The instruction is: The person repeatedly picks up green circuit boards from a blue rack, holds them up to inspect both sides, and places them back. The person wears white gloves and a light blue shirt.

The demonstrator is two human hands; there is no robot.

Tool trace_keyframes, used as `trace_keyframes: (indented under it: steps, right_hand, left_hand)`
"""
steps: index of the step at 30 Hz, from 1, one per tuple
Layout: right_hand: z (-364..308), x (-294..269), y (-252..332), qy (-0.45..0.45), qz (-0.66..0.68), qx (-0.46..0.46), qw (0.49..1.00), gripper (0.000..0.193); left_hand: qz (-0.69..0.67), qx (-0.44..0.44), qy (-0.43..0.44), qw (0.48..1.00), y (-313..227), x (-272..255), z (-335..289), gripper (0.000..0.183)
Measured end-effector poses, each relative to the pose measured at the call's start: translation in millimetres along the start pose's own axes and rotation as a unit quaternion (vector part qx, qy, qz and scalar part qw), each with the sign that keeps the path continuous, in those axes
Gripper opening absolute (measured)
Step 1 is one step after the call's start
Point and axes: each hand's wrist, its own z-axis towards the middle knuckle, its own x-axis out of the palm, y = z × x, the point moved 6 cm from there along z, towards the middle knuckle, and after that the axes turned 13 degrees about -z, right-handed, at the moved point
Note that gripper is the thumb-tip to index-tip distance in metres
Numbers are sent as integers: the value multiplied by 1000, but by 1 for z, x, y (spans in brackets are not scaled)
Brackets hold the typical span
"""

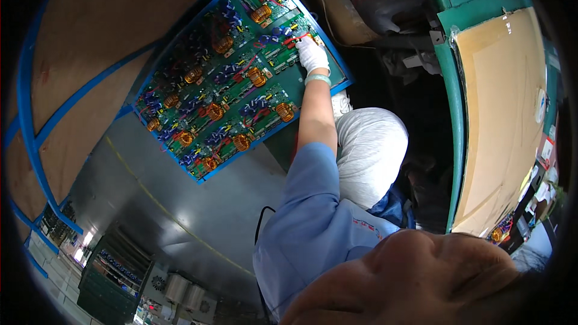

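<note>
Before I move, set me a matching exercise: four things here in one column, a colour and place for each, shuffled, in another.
1. Gloved hand
2. Tray rim
3. Ring-shaped coils
4. Cardboard sheet

A. Tan, right side of the view
B. Orange, on the circuit boards
C. White, at the boards
D. Blue, around the boards

Pairs: 1-C, 2-D, 3-B, 4-A

Shiny grey floor (pixel 223 204) with pale reflections (pixel 177 250) spreads around the yellow line (pixel 158 202), with a dark green rack (pixel 105 289) below it, a brown blue-edged panel (pixel 102 36) above it, and tan cardboard (pixel 503 114) in a green frame (pixel 456 120) far to its right.
</note>
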Motion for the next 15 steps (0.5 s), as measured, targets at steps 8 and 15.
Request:
trace_keyframes:
  steps: [8,15]
  right_hand:
    - [-13,31,-34,49,152,14,987,38]
    - [-15,33,-44,-16,229,54,972,39]
  left_hand:
    - [16,-30,51,998,-1,8,8,81]
    - [12,81,28,996,1,23,16,68]
